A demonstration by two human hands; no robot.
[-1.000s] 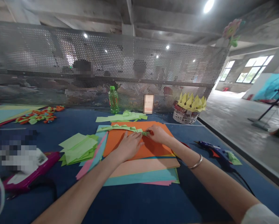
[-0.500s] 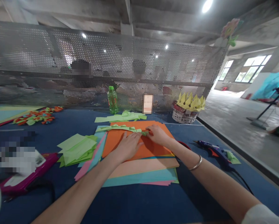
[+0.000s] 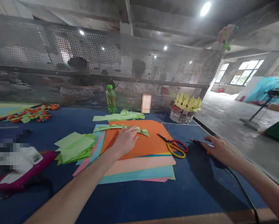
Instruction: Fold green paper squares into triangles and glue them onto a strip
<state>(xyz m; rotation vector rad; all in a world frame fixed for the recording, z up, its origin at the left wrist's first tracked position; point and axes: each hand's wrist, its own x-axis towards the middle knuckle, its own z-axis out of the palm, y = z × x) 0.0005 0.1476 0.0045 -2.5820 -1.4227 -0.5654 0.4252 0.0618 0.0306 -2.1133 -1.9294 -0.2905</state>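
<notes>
Strip (image 3: 106, 127) of folded green paper lies on the far edge of an orange sheet (image 3: 151, 144), its long axis running left to right across the table (image 3: 153, 199). Its right end dips slightly toward the person, and its zigzag points face away.

The left hand (image 3: 125, 140) rests flat on the middle of the strip, palm down. Its fingers are spread open and point at the far side; they grip nothing and only press on the paper.

The right hand (image 3: 220, 149) is well off to the right, palm down, over a blue glue gun (image 3: 197, 142). Its fingers are loosely open and not closed on anything. Whether they touch the gun cannot be told. The gun's nozzle sticks out to the left of the fingertips and its black cord runs toward the near edge.

Scissors (image 3: 174, 146) with red and yellow handles lie between the two hands, blades pointing up-left onto the orange sheet.

A woven basket (image 3: 180, 116) at the far side holds a ring of yellow paper points (image 3: 188, 102). A green bottle (image 3: 111, 99) stands capped by the mesh screen (image 3: 106, 62).
</notes>
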